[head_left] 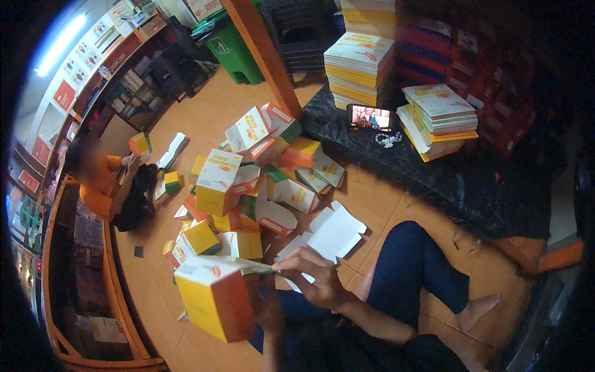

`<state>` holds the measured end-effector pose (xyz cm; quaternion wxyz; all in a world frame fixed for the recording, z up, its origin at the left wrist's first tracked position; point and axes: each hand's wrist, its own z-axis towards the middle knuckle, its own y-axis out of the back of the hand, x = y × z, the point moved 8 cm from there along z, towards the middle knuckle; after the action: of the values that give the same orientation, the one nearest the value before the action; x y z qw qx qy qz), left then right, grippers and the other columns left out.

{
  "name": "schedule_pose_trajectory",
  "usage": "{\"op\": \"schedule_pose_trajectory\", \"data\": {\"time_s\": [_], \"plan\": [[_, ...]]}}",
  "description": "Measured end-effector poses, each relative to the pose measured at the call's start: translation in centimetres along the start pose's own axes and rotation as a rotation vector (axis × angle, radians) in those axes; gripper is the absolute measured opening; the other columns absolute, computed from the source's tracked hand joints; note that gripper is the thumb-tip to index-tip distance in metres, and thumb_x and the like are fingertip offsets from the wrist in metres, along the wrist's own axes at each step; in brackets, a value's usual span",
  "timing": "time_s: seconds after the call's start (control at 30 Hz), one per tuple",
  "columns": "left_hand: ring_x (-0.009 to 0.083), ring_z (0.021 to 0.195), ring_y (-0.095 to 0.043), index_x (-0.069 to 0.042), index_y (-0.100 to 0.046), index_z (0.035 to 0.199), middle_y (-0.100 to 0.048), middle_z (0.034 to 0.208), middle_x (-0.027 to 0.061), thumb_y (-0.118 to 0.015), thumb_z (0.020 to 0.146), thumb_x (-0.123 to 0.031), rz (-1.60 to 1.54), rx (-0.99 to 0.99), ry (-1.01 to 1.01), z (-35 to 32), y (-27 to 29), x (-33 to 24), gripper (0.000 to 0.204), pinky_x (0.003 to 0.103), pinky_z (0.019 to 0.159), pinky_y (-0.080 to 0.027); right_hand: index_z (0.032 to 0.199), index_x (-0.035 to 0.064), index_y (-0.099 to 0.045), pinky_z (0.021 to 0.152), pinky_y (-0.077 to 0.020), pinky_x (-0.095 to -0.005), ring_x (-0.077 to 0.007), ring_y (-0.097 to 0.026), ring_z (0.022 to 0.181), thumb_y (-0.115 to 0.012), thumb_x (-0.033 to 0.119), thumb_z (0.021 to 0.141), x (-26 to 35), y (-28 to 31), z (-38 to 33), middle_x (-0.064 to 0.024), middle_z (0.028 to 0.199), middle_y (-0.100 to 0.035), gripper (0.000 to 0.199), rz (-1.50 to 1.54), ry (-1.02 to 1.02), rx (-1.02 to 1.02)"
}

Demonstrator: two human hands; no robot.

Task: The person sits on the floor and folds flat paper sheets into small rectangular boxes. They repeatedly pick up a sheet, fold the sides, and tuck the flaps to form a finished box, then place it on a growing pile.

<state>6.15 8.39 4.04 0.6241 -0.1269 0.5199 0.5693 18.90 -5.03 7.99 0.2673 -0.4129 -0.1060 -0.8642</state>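
A folded carton box (214, 304), yellow and orange on its sides with a white printed top, is held up before me, slightly blurred. Its orange side is next to my left hand (268, 310), which grips the box from the right; the box partly hides those fingers. My right hand (317, 282) is closed in a pinch at the thin edge of the box's top flap. Just beyond that hand, an unfolded flat carton (334, 232) lies on the floor, white side up. A heap of folded boxes (218, 173) in white, yellow, orange and green sits farther off.
On a black-covered platform (446, 180) stand stacks of flat cartons (356, 68), a smaller stack (440, 111), a phone (370, 118) with a lit screen and a beaded string (389, 140). A co-worker (102, 186) sits at left holding a box. A green bin (232, 53) stands behind an orange post (263, 56).
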Motion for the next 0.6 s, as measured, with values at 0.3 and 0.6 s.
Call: {"op": "schedule_pose_trajectory", "data": {"time_s": [0.3,0.6], "plan": [[0.0163,0.089,-0.067,0.005,-0.069,0.102,-0.072,0.098,0.0102,-0.067,0.089,-0.001,-0.624,-0.004,0.409,-0.7,-0.7,1.9,0.014,0.029,0.082,-0.052,0.109,0.0038,-0.067,0.076,-0.0586,-0.0385,-0.0316,-0.07,0.087,-0.075,-0.005,0.079,-0.4,-2.1,-0.8,-0.0135,0.1,-0.068,0.033,-0.04,0.014,0.181],[0.0107,0.083,-0.061,0.004,-0.068,0.099,-0.068,0.091,0.0052,-0.061,0.096,-0.005,-0.632,0.148,0.533,-1.0,-2.9,0.4,0.012,0.024,0.075,-0.047,0.105,-0.0007,-0.062,0.075,-0.0595,-0.0399,-0.0324,-0.068,0.089,-0.069,-0.005,0.076,-1.0,-1.6,-1.5,-0.0132,0.097,-0.061,0.03,-0.316,0.127,0.09]]}}
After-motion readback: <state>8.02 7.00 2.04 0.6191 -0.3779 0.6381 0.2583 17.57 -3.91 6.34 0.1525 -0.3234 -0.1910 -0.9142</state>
